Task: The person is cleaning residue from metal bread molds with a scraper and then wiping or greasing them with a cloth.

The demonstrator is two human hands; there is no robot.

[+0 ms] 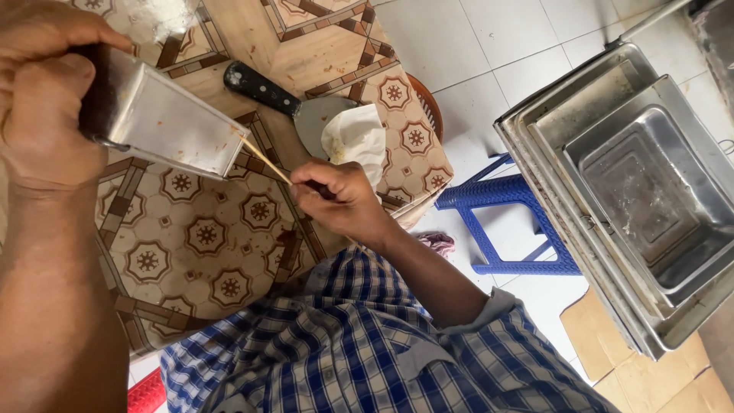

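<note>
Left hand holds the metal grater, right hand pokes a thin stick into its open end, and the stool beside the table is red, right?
Not quite: the head view shows the stool is blue. The left hand does hold the metal grater, and the right hand pokes the thin stick into its open end.

I see a black-handled spatula (294,107) beside a crumpled white cloth (356,139) on the patterned tabletop (191,245), a blue plastic stool (508,222), and stacked steel trays (612,191).

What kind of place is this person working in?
Probably a simple kitchen or food-prep corner: stacked steel trays, a patterned table with a broad knife, and a metal grater being picked clean with a thin stick.
</note>
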